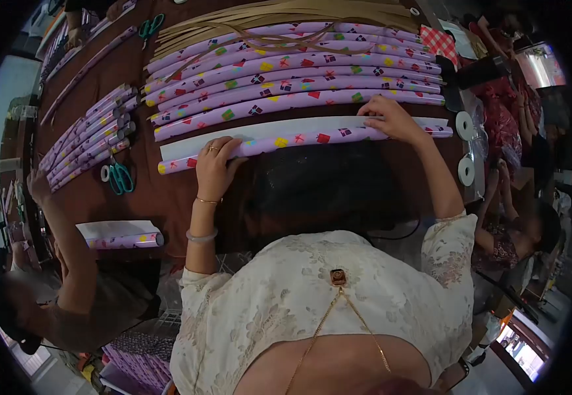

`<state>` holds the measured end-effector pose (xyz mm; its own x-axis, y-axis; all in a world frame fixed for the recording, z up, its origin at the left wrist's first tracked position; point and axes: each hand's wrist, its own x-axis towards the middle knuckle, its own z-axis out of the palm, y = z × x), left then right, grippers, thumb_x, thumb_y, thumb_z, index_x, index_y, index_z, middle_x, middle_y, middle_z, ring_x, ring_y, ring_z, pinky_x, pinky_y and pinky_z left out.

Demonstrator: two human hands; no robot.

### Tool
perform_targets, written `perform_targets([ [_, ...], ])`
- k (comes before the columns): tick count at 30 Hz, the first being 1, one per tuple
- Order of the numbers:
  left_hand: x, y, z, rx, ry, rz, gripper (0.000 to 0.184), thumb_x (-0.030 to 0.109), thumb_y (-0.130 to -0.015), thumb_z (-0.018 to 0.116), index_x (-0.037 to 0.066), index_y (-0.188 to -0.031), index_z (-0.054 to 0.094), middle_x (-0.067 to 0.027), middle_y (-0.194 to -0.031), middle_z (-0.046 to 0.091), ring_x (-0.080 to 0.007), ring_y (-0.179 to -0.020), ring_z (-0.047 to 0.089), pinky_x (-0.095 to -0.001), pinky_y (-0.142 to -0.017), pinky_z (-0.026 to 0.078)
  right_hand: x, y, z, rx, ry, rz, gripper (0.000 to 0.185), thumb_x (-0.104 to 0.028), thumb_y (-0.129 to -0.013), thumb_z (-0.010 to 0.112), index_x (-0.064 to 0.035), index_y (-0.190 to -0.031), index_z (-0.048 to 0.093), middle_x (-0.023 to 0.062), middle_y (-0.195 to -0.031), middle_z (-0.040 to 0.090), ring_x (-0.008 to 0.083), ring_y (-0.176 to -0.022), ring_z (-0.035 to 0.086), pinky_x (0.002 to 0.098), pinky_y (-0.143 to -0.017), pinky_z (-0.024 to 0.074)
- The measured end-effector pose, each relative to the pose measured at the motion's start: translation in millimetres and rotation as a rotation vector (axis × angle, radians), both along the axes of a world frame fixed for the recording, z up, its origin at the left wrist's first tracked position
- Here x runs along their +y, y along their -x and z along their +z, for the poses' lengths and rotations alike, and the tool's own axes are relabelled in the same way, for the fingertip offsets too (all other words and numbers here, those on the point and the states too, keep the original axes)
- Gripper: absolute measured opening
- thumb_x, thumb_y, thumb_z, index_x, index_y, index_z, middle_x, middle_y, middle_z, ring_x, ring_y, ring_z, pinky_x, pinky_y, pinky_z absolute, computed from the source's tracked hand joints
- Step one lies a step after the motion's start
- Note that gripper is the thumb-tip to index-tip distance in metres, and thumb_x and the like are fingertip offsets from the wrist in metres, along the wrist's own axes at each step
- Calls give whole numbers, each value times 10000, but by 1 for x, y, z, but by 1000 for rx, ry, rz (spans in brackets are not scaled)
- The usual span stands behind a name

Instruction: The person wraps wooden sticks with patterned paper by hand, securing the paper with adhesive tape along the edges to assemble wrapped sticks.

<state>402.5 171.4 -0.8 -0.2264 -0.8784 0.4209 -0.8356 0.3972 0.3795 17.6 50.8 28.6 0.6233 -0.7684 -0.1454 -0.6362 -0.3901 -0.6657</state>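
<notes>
A long roll of lilac wrapping paper (323, 139) printed with small gift boxes lies across the table in front of me. Its white underside (286, 128) shows as a strip along the far side. Near the left end, my left hand (217, 158) is closed over the roll, fingers on top and thumb on the near side. Toward the right end, my right hand (390, 120) bends its fingers onto the paper's far edge, closed on it. Just beyond lie several finished-looking rolls (299, 101) side by side.
Brown paper strips (246, 29) lie beyond the rolls. Tape rolls (465, 125) sit at the right edge. Teal scissors (121, 178) and a stack of rolls (92, 135) are on the left. A co-worker (82, 283) sits left beside another roll (128, 241); another person (519, 230) is at right.
</notes>
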Motion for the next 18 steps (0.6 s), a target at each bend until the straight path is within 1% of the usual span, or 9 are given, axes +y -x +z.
perform_targets([
  [1,0,0,0,0,3,-1,378,149,-629,727,83,-979,599,-69,-960,576,-268,-894,547,-361,-772,441,0,-1,1,0,3,-1,193,-161,-776,622,-72,-947,613,80,-851,507,235,-823,512,344,-728,418],
  [3,1,1,1,4,3,8,386,149,-628,727,87,-986,597,-68,-960,579,-268,-894,548,-361,-774,440,1,-3,4,-18,-43,17,170,-161,-794,616,-57,-928,604,61,-839,497,195,-795,500,312,-721,415],
  [4,1,1,0,3,6,7,386,149,-628,727,87,-986,597,-68,-960,579,-268,-894,548,-361,-774,440,1,-4,5,-18,-40,15,170,-161,-794,616,-57,-928,604,61,-839,497,195,-795,500,312,-721,415],
  [6,1,1,0,-3,3,11,386,153,-628,727,89,-986,596,-65,-954,583,-267,-894,550,-359,-772,440,1,-5,6,-81,-200,-4,173,-181,-807,614,-39,-903,588,47,-843,502,172,-790,493,301,-731,412],
  [9,0,2,1,10,-5,16,378,152,-627,728,90,-975,595,-63,-950,586,-267,-894,551,-360,-768,441,0,-3,6,-88,-222,25,169,-169,-805,618,-27,-884,573,47,-851,520,166,-804,493,294,-740,411],
  [13,0,2,2,17,-35,18,364,154,-633,725,90,-966,595,-62,-950,589,-270,-900,550,-364,-776,438,4,4,6,-95,-176,12,149,-142,-801,621,-23,-875,571,45,-831,543,155,-784,503,285,-720,413],
  [15,0,2,2,-5,-68,33,354,156,-642,721,89,-966,596,-63,-959,589,-273,-911,545,-369,-788,434,4,15,2,-151,-206,-57,128,-115,-798,619,-20,-872,572,45,-799,554,144,-747,513,277,-695,415],
  [18,0,2,2,-4,-71,30,356,162,-645,722,91,-972,598,-62,-970,589,-274,-920,540,-371,-795,431,6,25,-2,-148,-134,-46,126,-113,-807,612,-19,-878,569,50,-778,555,144,-715,510,285,-666,416],
])
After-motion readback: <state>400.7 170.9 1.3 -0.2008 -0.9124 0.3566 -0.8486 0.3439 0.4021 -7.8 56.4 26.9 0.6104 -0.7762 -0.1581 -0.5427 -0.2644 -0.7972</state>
